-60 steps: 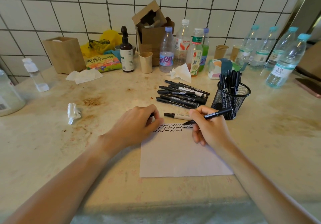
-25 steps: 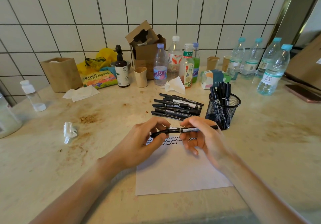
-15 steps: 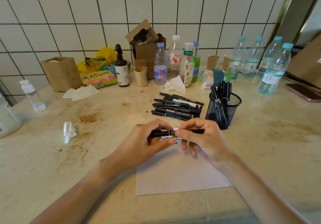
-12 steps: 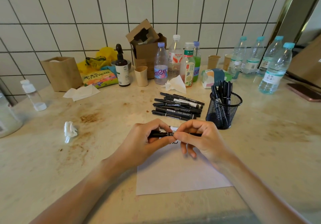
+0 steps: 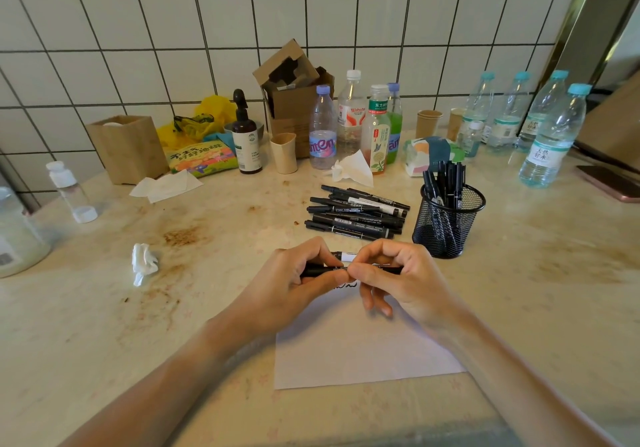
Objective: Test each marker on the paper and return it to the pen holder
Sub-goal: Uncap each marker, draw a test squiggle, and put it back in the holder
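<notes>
From the head view, both hands meet over the top edge of the paper [image 5: 363,349], which lies flat on the bench [image 5: 519,290]; the left hand [image 5: 294,283] curls its fingers and thumb round the left end of a black marker [image 5: 323,270], and the right hand [image 5: 401,280] pinches the same marker between thumb and forefinger at its right part, so that the marker lies level between them, its right tip showing just past the right hand; whether its cap is on I cannot tell; a second marker with a white label [image 5: 346,256] lies on the bench just behind the fingers; a few black squiggles [image 5: 346,286] show on the paper under the hands.

Behind the hands a pile of black markers [image 5: 356,212] lies on the bench, side by side and pointing left to right; just beside the pile, to the right, stands a black mesh pen holder [image 5: 446,224], upright, with several black markers standing in it; it stands near the right hand but apart from it.

Along the tiled wall stand plastic bottles [image 5: 349,120], some part full, an open cardboard box [image 5: 298,100] and paper cups [image 5: 428,123]; a crumpled tissue [image 5: 143,263] lies to the left.
</notes>
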